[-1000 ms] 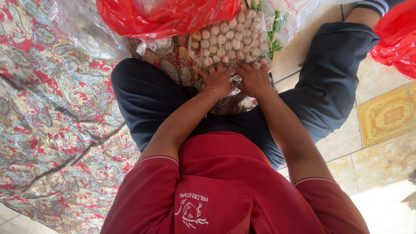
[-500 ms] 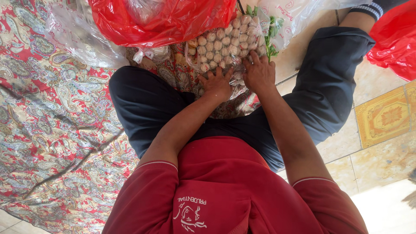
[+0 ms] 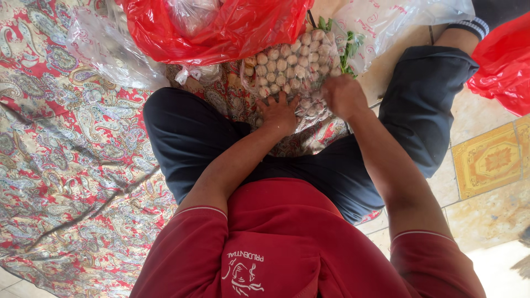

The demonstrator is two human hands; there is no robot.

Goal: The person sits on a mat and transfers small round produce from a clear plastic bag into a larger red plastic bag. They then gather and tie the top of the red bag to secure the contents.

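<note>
Hands at work on a clear bag of small round pale balls (image 3: 295,69), lying on the patterned cloth between the spread knees, just far of the lap. Left hand (image 3: 280,113) flat on the near edge of the bag, fingers (image 3: 276,99) spread and pressed down on the plastic, gripping nothing that can be seen. Right hand (image 3: 343,95) on the bag's right side, knuckles up, fingers curled under and out of sight; cannot tell whether pinching the plastic or only resting on it. Both hands close together, a narrow strip of bag between them.

Red plastic bag (image 3: 221,27) just far of the balls, bulging, overlapping the top edge of the clear bag, with a knotted clear bag (image 3: 190,14) showing in its mouth. Green leaves (image 3: 348,47) tucked against the right edge of the balls, under another clear printed bag (image 3: 397,22) stretching to the far right. Second red bag (image 3: 505,66) at the far right edge, well apart from the hands, beyond the right knee. Crumpled clear plastic (image 3: 107,49) on the far left, lying on the red paisley cloth (image 3: 66,165) covering the whole left side of the scene. Dark trousers (image 3: 187,132) on both legs, red shirt (image 3: 309,248) nearest the camera. Tiled floor (image 3: 491,165) to the right, with one yellow ornamented tile.
</note>
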